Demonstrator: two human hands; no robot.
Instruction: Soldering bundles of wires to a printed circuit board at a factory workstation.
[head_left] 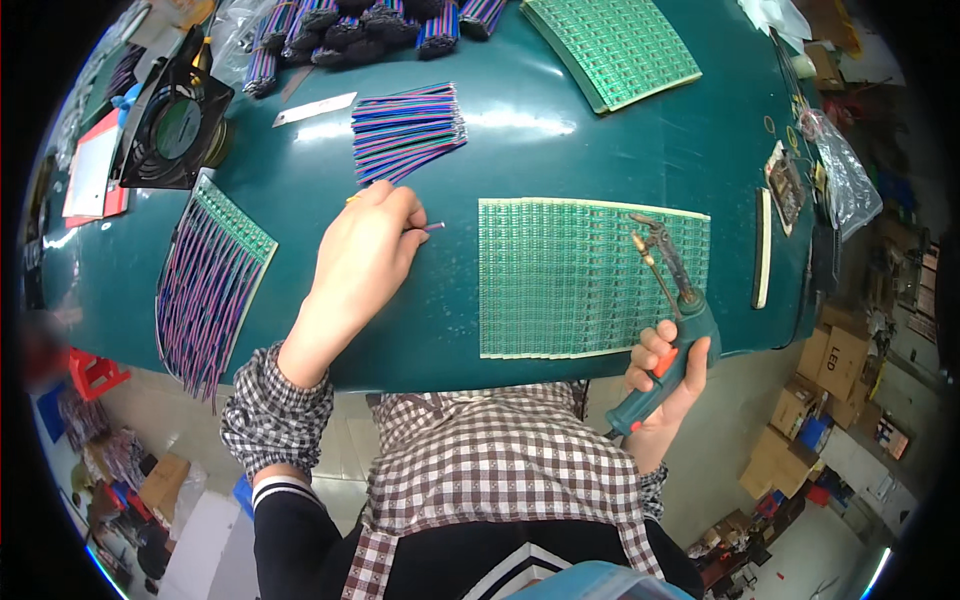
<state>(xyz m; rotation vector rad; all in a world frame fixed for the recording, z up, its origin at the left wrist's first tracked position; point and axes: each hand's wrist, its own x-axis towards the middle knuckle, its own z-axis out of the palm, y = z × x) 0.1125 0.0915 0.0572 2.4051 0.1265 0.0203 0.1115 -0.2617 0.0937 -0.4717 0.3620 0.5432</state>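
Note:
My left hand (362, 252) is closed in a pinch on a thin wire (434, 227), whose short end sticks out to the right of the fingertips. Just beyond it lies a loose pile of blue, purple and black wires (408, 130). In my right hand (652, 362) is a green soldering gun (700, 325) with a red trigger, its tip pointing up and away. The gun is over the right part of a fanned row of green circuit boards (560, 280); whether the tip touches them I cannot tell. The left hand's lower fingers are hidden.
At the left lies a circuit board with many wires attached (215, 275), near a black fan (175, 130). Bundled wires (345, 30) and a stack of green boards (620, 50) are at the back. A white strip (315, 109) lies behind the wires, and a plastic bag (845, 175) at right.

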